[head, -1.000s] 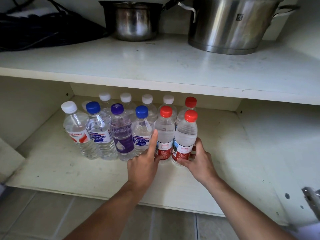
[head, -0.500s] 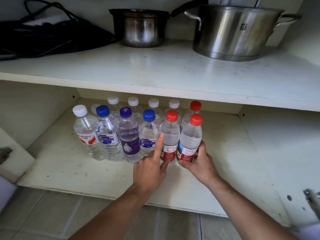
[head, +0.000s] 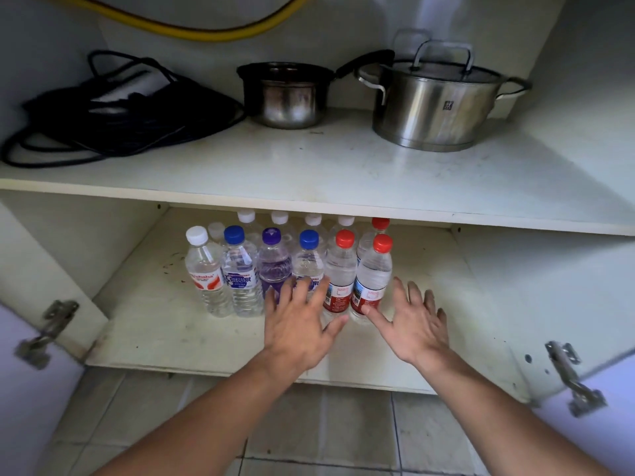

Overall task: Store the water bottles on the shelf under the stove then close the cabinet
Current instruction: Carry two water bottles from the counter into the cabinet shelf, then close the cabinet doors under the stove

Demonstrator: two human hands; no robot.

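Cabinet open, both doors swung out; hinges [head: 572,379] show at left and right edges.

Bottles [head: 288,269] stand upright on the lower shelf [head: 165,324], packed in two rows toward the left-centre. Near row, left to right: white cap, blue cap, purple cap, blue cap, then two red caps. Far row mostly white caps with one red at the right end, partly hidden under the upper shelf [head: 343,180].

Left hand [head: 299,324]: fingers spread and fairly straight, palm down, in front of the purple and second blue bottle. Fingertips overlap the lower labels; cannot tell whether they touch. It grips nothing.

Right hand [head: 412,321]: fingers splayed wide, held just right of the red-cap bottle [head: 372,273] at the near row's end. The thumb tip lies against that bottle's base area. Nothing held.

Upper shelf: coiled black cable [head: 113,115] at left, small pot [head: 287,94] in the middle, large lidded steel pot [head: 436,104] at right. A yellow hose [head: 213,30] runs across the top. Tiled floor [head: 309,431] below the arms.
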